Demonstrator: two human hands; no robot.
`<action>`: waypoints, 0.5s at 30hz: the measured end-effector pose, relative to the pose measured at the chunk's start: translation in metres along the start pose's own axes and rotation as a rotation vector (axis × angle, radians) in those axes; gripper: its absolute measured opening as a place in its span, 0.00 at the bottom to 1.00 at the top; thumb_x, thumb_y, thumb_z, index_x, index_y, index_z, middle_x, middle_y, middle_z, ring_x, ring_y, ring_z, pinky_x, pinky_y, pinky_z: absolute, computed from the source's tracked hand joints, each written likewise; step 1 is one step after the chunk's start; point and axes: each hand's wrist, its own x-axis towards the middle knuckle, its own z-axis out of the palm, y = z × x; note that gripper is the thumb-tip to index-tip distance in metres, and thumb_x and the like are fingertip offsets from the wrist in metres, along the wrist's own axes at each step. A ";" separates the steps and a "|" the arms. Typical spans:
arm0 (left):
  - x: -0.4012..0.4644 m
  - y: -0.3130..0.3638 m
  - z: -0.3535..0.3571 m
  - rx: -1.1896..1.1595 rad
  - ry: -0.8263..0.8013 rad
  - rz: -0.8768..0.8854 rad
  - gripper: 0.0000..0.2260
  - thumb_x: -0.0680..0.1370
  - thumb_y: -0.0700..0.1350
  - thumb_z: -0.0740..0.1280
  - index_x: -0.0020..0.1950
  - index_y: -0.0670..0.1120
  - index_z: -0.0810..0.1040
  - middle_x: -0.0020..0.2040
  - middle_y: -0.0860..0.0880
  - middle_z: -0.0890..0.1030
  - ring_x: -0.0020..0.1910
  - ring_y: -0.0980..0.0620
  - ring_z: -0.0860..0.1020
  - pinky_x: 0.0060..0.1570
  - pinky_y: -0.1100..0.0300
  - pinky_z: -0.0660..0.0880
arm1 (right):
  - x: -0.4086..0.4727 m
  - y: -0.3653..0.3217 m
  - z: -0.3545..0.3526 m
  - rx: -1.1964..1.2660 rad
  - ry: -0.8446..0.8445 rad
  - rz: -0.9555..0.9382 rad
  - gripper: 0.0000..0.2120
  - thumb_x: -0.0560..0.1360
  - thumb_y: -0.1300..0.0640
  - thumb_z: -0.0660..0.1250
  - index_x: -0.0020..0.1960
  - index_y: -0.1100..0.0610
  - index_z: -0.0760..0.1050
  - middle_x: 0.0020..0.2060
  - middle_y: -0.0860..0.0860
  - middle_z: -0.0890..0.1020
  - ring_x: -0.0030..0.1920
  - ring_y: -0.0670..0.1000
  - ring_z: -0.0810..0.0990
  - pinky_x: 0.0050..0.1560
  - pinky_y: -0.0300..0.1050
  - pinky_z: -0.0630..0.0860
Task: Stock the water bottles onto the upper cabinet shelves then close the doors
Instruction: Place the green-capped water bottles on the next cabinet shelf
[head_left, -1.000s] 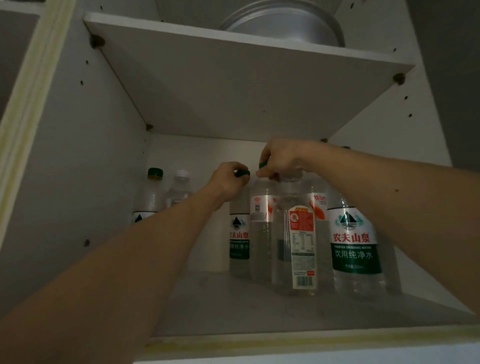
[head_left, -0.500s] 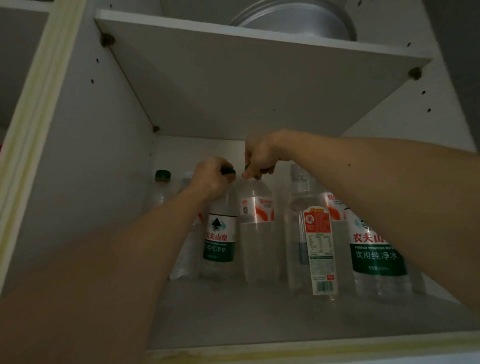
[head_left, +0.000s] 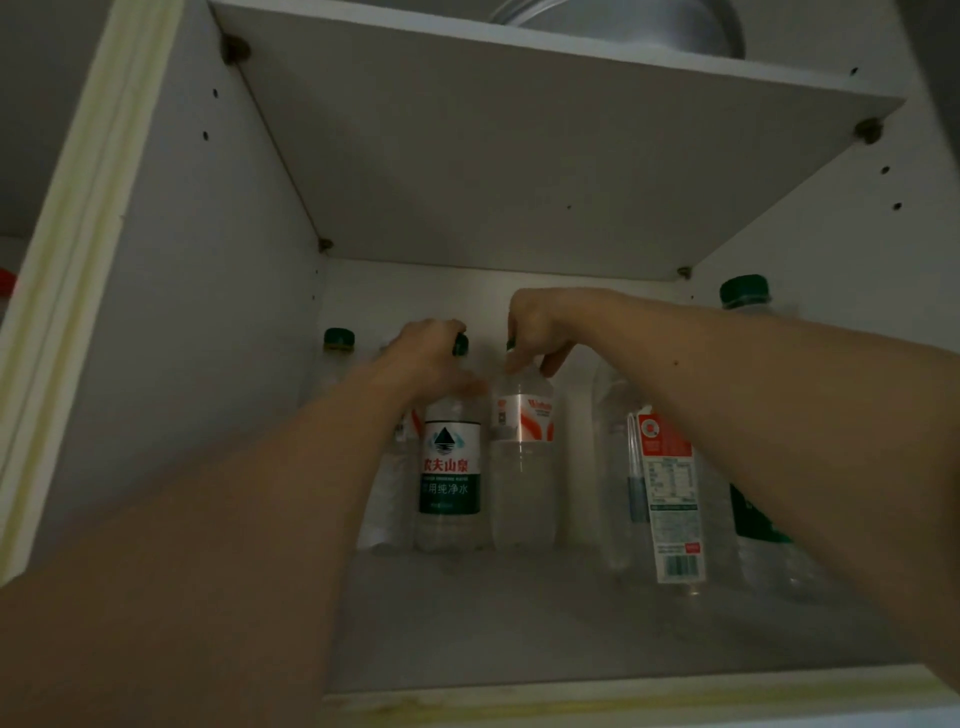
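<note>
Bottles stand in a loose row along the back of the white cabinet shelf (head_left: 571, 639), and the scene reads from the left wall inward. Nearest that wall, a clear plastic bottle with a dark green cap (head_left: 338, 340) stands tucked into the back corner. Next, the left hand (head_left: 426, 358) curls over the cap of a clear bottle with a green-and-white label (head_left: 450, 467), gripping it from above, probably to slide it back upright without tipping it. Just beside it, the right hand (head_left: 535, 332) pinches the cap of a clear bottle with an orange-and-silver label (head_left: 522, 457) in the same way. Further right stands a clear bottle with a red-and-white nutrition label (head_left: 670, 493), turned side-on, then another green-capped bottle (head_left: 744, 293) partly hidden behind the right forearm. Above, a grey metal pan (head_left: 649, 21) sits on the upper shelf. No doors are in view, so closing them looks yet to be done.
</note>
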 end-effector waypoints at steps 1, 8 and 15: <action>-0.001 -0.002 -0.001 0.087 -0.057 0.012 0.43 0.71 0.58 0.77 0.79 0.49 0.59 0.73 0.44 0.68 0.69 0.43 0.68 0.66 0.44 0.71 | -0.003 0.001 0.000 -0.005 -0.042 -0.004 0.27 0.72 0.56 0.78 0.66 0.63 0.73 0.64 0.59 0.76 0.53 0.58 0.83 0.51 0.52 0.84; -0.002 -0.007 0.008 0.463 -0.242 0.026 0.67 0.58 0.64 0.82 0.80 0.57 0.35 0.81 0.43 0.45 0.80 0.39 0.46 0.75 0.36 0.58 | -0.012 -0.004 0.014 -0.120 -0.212 0.026 0.49 0.65 0.59 0.82 0.78 0.55 0.58 0.70 0.58 0.71 0.57 0.60 0.81 0.52 0.52 0.84; -0.004 -0.011 0.010 0.515 -0.141 0.100 0.66 0.56 0.67 0.80 0.81 0.55 0.42 0.79 0.43 0.53 0.78 0.38 0.52 0.75 0.40 0.57 | -0.017 -0.003 0.018 0.032 -0.142 -0.016 0.50 0.63 0.61 0.82 0.76 0.51 0.58 0.69 0.57 0.70 0.51 0.60 0.81 0.40 0.50 0.85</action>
